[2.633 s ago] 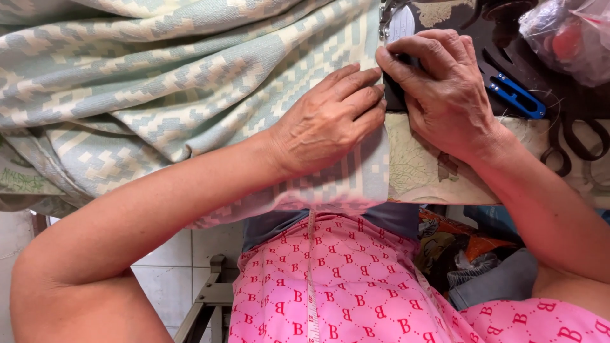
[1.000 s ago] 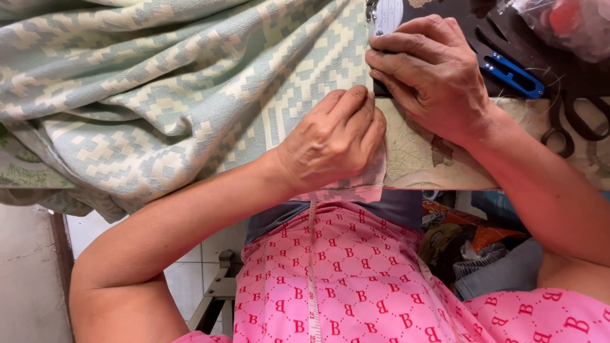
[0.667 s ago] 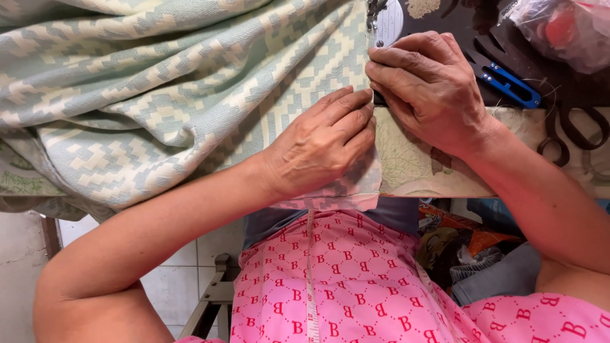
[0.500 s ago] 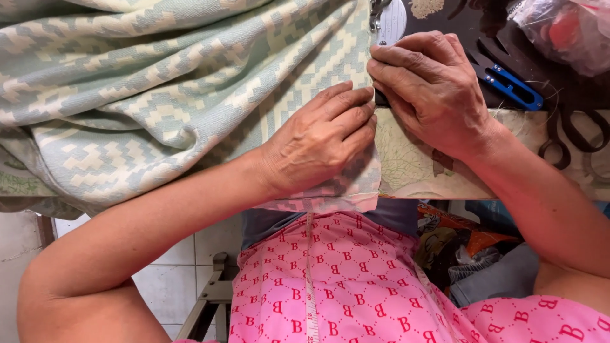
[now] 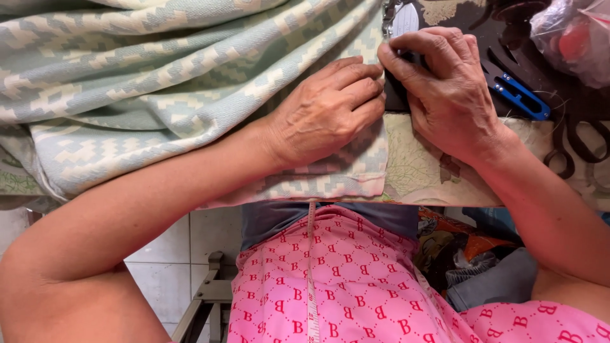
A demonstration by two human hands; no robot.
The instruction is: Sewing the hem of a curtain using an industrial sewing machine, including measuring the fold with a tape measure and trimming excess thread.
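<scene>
Fabric (image 5: 159,95), pale green and cream, lies on the table (image 5: 426,171) — left hand (image 5: 324,111) flat, pressing it; right hand (image 5: 445,89) pinching its edge.

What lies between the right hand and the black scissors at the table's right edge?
In the head view, blue-handled thread snips lie on the dark surface between the right hand and the black scissors.

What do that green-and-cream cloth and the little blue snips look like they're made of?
The green-and-cream cloth under the left hand looks like a woven textile, probably cotton, matte, with visible weave and soft folds. The blue snips beside the right hand seem to have glossy plastic handles; their blades look dark, likely metal.
</scene>
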